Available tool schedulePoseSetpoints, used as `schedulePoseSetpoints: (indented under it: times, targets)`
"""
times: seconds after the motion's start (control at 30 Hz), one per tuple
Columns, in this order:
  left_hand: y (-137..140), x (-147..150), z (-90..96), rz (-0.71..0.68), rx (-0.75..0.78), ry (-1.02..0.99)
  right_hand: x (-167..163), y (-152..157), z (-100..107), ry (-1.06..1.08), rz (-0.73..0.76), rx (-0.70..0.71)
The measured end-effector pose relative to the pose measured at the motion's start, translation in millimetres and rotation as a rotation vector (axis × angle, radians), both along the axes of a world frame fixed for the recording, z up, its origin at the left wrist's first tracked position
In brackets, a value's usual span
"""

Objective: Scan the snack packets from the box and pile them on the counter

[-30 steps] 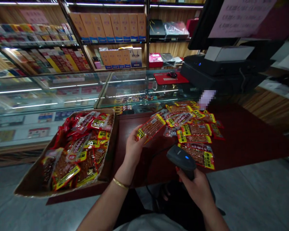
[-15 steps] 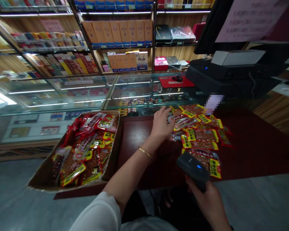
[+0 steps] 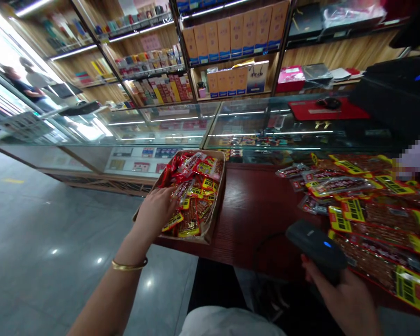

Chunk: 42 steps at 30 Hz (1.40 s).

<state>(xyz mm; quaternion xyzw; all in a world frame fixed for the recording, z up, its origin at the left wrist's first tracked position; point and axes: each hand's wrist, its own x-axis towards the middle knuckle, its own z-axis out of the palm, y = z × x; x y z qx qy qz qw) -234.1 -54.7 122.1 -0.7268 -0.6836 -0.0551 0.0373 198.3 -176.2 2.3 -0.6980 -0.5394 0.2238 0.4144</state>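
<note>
My left hand (image 3: 157, 210), with a gold bangle on the wrist, is at the left side of a cardboard box (image 3: 219, 196). Its fingers reach out over the snack packets (image 3: 192, 207) inside, and no packet shows lifted in them. The fingertips partly blend with the wrappers. In my right hand (image 3: 350, 298) is a black barcode scanner (image 3: 315, 247) with a blue light, gripped by its handle over the front edge of the dark red counter (image 3: 255, 205). To the right of the scanner lies a spread pile of red and yellow snack packets (image 3: 374, 214).
Behind the counter runs a glass display case (image 3: 175, 123), with a red mouse pad (image 3: 357, 109) and a black mouse (image 3: 329, 102) on top. Shelves of boxed goods (image 3: 234, 37) line the wall. Two people (image 3: 31, 79) stand far left. A blurred pale patch covers something at right.
My left hand has moved from the packet pile on the right to the box on the left. The view has turned left. My right hand still holds the scanner.
</note>
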Motion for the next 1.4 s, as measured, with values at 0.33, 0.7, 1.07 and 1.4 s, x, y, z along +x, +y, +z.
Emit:
schedulePoseSetpoints:
  times: [0.33,0.7,1.07,1.4]
  targets:
    - [9.4,24.4,5.8,0.135,-0.059,-0.096,11.4,-12.5,1.9,0.052,-0.077,-0.195]
    - [-16.9,178.5,-34.3,0.028,-0.543,-2.009,9.5,-12.6,10.6,0.118,-0.138,-0.118]
    - [5.0,202.6,-110.0,0.163,-0.679,-2.179,10.3,-19.1,14.4,0.14,-0.128,-0.137]
    - [-6.9,211.0,-114.4,-0.003,-0.453,-1.92,4.2,-14.7,7.5,0.178,-0.076,-0.144]
